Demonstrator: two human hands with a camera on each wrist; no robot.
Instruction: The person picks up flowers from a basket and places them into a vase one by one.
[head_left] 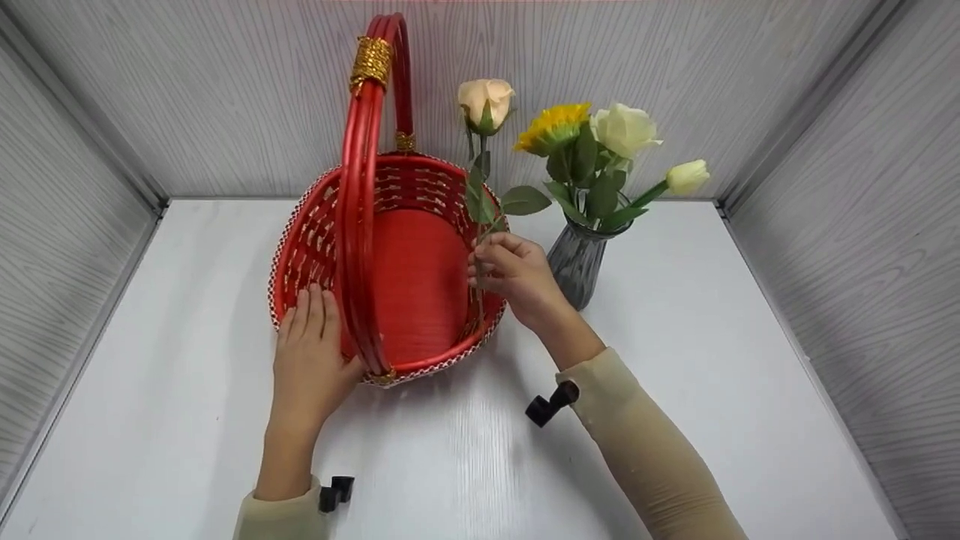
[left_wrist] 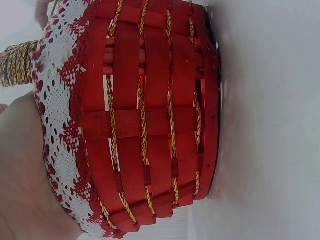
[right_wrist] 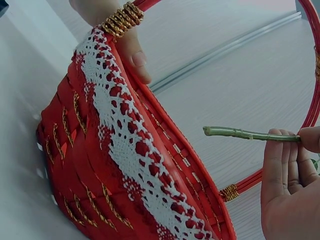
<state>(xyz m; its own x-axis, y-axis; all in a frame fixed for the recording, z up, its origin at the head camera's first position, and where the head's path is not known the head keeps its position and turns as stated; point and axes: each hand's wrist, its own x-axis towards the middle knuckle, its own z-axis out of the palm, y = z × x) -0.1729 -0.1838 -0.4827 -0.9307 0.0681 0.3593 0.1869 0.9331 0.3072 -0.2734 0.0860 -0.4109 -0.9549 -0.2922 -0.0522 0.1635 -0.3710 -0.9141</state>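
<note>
A peach rose stands upright over the right side of a red woven basket. My right hand pinches its green stem between thumb and fingers, and the cut end points down inside the rim. On the basket's near left rim rests my left hand, its fingers straight and lying over the edge into the basket. The left thumb reaches over the rim close to the handle's base. White and red lace runs along the rim under the left palm.
Right of the basket stands a grey glass vase holding a yellow sunflower, a white rose and a pale tulip. The tall red handle arches over the basket. Grey wood-grain panels wall the white table.
</note>
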